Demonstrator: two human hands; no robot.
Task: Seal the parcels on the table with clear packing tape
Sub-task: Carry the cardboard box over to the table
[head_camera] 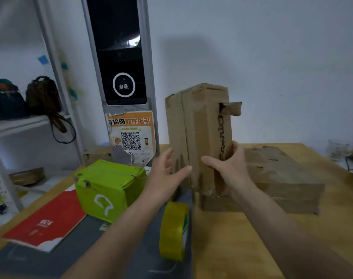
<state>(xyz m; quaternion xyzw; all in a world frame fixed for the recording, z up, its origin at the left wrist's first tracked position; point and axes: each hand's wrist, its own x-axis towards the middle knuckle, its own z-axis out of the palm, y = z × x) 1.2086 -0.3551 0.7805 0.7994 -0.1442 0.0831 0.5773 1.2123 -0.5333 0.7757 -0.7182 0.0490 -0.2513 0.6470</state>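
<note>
A tall brown cardboard parcel (199, 135) stands on end near the middle of the wooden table (242, 238), its lower edge resting against a flat, worn cardboard parcel (280, 178) lying behind and to its right. A torn flap sticks out from the tall parcel's upper right side, and its long seam shows as a dark line down the front.

The right hand (228, 168) grips the parcel's lower right edge, fingers curled round the front and thumb behind. The left hand (167, 172) is spread open with straight fingers at the parcel's lower left face; whether it touches the cardboard cannot be told.

The roll of clear packing tape (174, 231) stands on its rim in front of the parcel, near the person, held by neither hand. To the left sit a green box (109, 190) and a red envelope (44, 220), with a dark kiosk screen (121, 57) and a shelf (20, 123) beyond.

Judging by the untouched roll and the open flap, this parcel is probably being positioned, with its taping yet to begin; whether the other parcels are sealed cannot be told.
</note>
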